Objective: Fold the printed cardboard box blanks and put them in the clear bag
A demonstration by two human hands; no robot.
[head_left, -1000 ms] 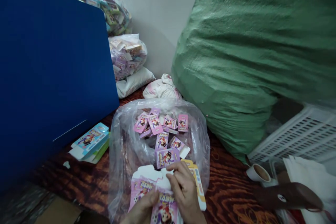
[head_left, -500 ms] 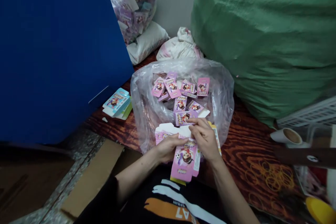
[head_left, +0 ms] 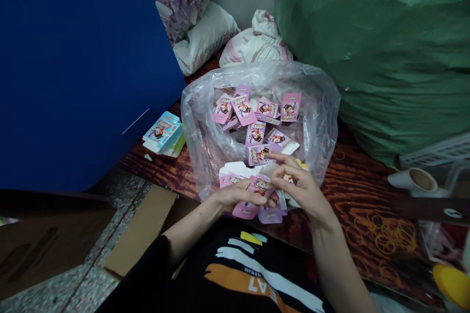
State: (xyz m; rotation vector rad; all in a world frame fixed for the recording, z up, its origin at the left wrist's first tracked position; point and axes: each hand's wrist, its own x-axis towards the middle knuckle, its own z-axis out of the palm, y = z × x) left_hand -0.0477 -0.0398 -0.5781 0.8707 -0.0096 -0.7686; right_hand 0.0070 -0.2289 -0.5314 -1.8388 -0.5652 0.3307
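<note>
Two hands at the near side of an open plastic bag, seen from above. The left hand grasps a pink printed carton, thumb laid across its face. The carton lies in front of the dark shirt, at the bag's near rim and over the near edge of the table. The right hand is raised at the carton's upper end, its fingers bent beside a pale flap; whether they pinch it cannot be told. Further pink cartons, with white flaps, lie just beyond the left hand. A yellow carton shows partly behind the right hand.

Inside the bag, pink and purple boxes lie scattered at various angles; the nearest, a purple box, is close to the right hand's fingertips. Left of the bag, a blue carton overlaps a green carton. At right, rubber bands lie loosely heaped near a tilted cup. A large green sack stands beyond.
</note>
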